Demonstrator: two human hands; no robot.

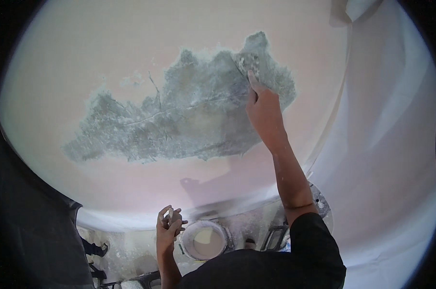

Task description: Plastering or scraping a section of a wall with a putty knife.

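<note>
My right hand reaches up to the pale wall, index finger stretched along a putty knife held flat against the surface. Most of its handle is hidden in my grip. Beneath the blade lies a large, ragged grey patch, marked by a thin crack-like line. Low on the left, away from the wall, my left hand holds a small grey, flat tool with a pale end, which looks like another putty knife. Some of those fingers are spread around it.
Below, a round bucket with pale, creamy contents stands on the stained floor. White sheeting hangs at the right, and dark sheeting at the left. Another person's shoe shows at lower left.
</note>
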